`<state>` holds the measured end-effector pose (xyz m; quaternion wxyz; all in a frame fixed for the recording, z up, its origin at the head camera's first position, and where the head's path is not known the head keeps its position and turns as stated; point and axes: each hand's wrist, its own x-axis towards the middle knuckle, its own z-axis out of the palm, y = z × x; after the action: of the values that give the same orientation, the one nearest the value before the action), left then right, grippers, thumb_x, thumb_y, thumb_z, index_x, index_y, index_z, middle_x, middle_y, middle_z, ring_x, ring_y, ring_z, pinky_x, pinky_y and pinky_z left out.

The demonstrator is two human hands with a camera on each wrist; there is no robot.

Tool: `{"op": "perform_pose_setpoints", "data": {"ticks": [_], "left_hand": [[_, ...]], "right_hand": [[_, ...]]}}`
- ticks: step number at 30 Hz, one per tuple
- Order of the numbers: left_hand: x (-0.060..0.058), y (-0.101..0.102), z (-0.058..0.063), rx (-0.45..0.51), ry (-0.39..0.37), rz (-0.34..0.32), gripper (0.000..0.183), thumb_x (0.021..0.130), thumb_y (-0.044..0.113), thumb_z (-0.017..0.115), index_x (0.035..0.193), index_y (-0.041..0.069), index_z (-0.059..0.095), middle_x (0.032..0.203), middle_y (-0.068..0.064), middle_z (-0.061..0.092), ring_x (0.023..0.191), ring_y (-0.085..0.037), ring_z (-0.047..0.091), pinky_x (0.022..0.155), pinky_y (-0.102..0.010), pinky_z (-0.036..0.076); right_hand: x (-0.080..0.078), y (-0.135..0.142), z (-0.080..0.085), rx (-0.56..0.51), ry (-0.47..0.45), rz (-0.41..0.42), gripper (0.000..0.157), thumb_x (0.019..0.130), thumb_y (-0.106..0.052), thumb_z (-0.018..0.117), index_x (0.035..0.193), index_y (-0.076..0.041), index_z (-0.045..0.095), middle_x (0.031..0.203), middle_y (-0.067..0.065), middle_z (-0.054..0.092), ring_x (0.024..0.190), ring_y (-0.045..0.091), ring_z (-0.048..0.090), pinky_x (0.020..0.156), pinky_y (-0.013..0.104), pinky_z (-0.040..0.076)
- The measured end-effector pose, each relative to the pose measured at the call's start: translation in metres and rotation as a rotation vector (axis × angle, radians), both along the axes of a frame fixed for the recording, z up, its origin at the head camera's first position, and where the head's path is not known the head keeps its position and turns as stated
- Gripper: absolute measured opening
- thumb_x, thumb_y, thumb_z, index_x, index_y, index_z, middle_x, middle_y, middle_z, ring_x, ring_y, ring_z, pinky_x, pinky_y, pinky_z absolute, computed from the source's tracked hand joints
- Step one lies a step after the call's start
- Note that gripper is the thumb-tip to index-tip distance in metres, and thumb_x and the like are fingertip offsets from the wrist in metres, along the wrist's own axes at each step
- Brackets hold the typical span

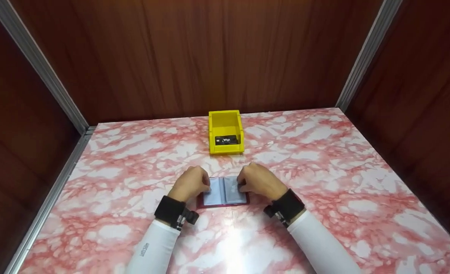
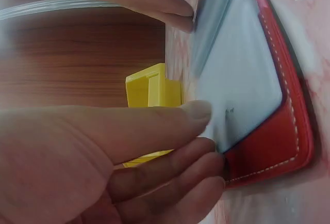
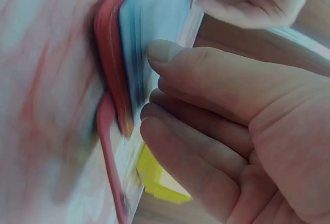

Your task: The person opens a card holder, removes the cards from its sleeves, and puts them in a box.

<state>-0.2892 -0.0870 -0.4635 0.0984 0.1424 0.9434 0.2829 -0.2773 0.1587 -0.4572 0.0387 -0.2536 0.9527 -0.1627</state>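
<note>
A red card holder (image 1: 223, 206) with clear plastic sleeves (image 1: 214, 193) lies spread like a book in front of me. My left hand (image 1: 190, 183) pinches the edge of the left-side sleeves, thumb on top and fingers curled at the border. In the left wrist view, white stitching runs along the red cover (image 2: 278, 146). On the other side, my right hand (image 1: 262, 180) holds the right-side sleeves (image 3: 147, 38) between thumb and curled fingers. A red strap (image 3: 108, 141) sticks out past the cover in the right wrist view.
Beyond the card holder stands a yellow bin (image 1: 226, 149), and inside it a black card (image 1: 226, 140) marked "Vip". The table (image 1: 133, 160) has a red and white marbled top. Wood-look panels (image 1: 171, 57) with metal posts enclose the back and sides.
</note>
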Motion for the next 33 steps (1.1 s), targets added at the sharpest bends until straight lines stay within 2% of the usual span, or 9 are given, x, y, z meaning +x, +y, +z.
{"op": "perform_pose_setpoints", "data": {"ticks": [1, 3, 8, 11, 14, 21, 24, 30, 33], "left_hand": [[-0.003, 0.0, -0.005, 0.003, -0.01, -0.003, 0.009, 0.086, 0.01, 0.09, 0.086, 0.009, 0.081, 0.085, -0.004, 0.077, 0.074, -0.017, 0.065, 0.072, -0.032, 0.055], [-0.017, -0.004, -0.026, 0.029, 0.01, -0.019, 0.015, 0.083, 0.013, 0.094, 0.082, 0.013, 0.079, 0.082, -0.002, 0.075, 0.073, -0.018, 0.064, 0.068, -0.031, 0.053], [-0.059, -0.009, -0.078, 0.054, 0.071, -0.033, 0.025, 0.075, 0.022, 0.1, 0.074, 0.022, 0.075, 0.079, 0.003, 0.071, 0.074, -0.018, 0.064, 0.066, -0.03, 0.051], [-0.063, -0.01, -0.085, 0.027, 0.072, -0.016, 0.027, 0.073, 0.025, 0.102, 0.072, 0.025, 0.074, 0.079, 0.004, 0.072, 0.076, -0.017, 0.065, 0.068, -0.029, 0.052], [-0.061, -0.01, -0.088, 0.014, 0.057, -0.003, 0.028, 0.073, 0.026, 0.102, 0.072, 0.025, 0.074, 0.08, 0.004, 0.071, 0.078, -0.017, 0.065, 0.069, -0.029, 0.052], [-0.047, -0.014, -0.077, 0.083, 0.025, -0.025, 0.024, 0.074, 0.02, 0.1, 0.077, 0.018, 0.076, 0.077, 0.002, 0.071, 0.073, -0.017, 0.063, 0.067, -0.03, 0.051], [-0.044, -0.014, -0.072, 0.096, 0.025, -0.042, 0.025, 0.074, 0.022, 0.1, 0.077, 0.018, 0.076, 0.076, 0.003, 0.071, 0.072, -0.016, 0.062, 0.066, -0.031, 0.05], [-0.047, -0.015, -0.076, 0.093, 0.042, -0.044, 0.026, 0.073, 0.025, 0.101, 0.076, 0.021, 0.075, 0.076, 0.004, 0.071, 0.078, -0.017, 0.061, 0.068, -0.03, 0.049], [-0.045, -0.015, -0.075, 0.105, 0.035, -0.041, 0.026, 0.074, 0.021, 0.1, 0.075, 0.02, 0.075, 0.075, 0.004, 0.071, 0.075, -0.016, 0.062, 0.067, -0.029, 0.049]], "right_hand": [[0.0, 0.001, 0.0, 0.002, 0.004, 0.002, 0.017, 0.087, -0.008, 0.091, 0.103, -0.009, 0.088, 0.096, 0.006, 0.085, 0.077, 0.009, 0.067, 0.081, 0.037, 0.066], [-0.001, 0.002, 0.0, -0.003, 0.007, 0.007, 0.017, 0.085, -0.008, 0.092, 0.102, -0.008, 0.088, 0.095, 0.006, 0.085, 0.076, 0.009, 0.066, 0.079, 0.037, 0.065], [-0.007, 0.004, 0.001, -0.024, -0.001, 0.007, 0.017, 0.083, -0.009, 0.094, 0.099, -0.008, 0.089, 0.092, 0.006, 0.085, 0.074, 0.008, 0.067, 0.078, 0.036, 0.066], [-0.008, 0.004, 0.0, -0.021, -0.005, 0.013, 0.019, 0.083, -0.01, 0.094, 0.101, -0.008, 0.088, 0.094, 0.007, 0.086, 0.077, 0.009, 0.07, 0.08, 0.037, 0.066], [-0.006, 0.002, -0.002, -0.017, -0.012, 0.015, 0.019, 0.084, -0.009, 0.093, 0.102, -0.008, 0.088, 0.096, 0.008, 0.086, 0.078, 0.01, 0.071, 0.08, 0.037, 0.067], [-0.001, -0.002, -0.004, -0.002, -0.03, 0.007, 0.022, 0.088, -0.011, 0.091, 0.109, -0.008, 0.087, 0.104, 0.009, 0.086, 0.087, 0.013, 0.075, 0.085, 0.038, 0.067], [0.0, -0.003, -0.005, 0.016, -0.007, 0.037, 0.02, 0.091, -0.012, 0.088, 0.111, -0.009, 0.087, 0.105, 0.008, 0.086, 0.093, 0.016, 0.078, 0.088, 0.041, 0.067], [0.0, -0.007, -0.01, 0.012, 0.065, 0.149, 0.017, 0.094, -0.011, 0.085, 0.111, -0.011, 0.087, 0.106, 0.006, 0.086, 0.095, 0.019, 0.081, 0.086, 0.04, 0.067], [0.001, -0.01, -0.013, -0.018, 0.051, 0.155, 0.02, 0.094, -0.015, 0.086, 0.113, -0.012, 0.087, 0.108, 0.005, 0.086, 0.098, 0.019, 0.082, 0.088, 0.04, 0.068]]}}
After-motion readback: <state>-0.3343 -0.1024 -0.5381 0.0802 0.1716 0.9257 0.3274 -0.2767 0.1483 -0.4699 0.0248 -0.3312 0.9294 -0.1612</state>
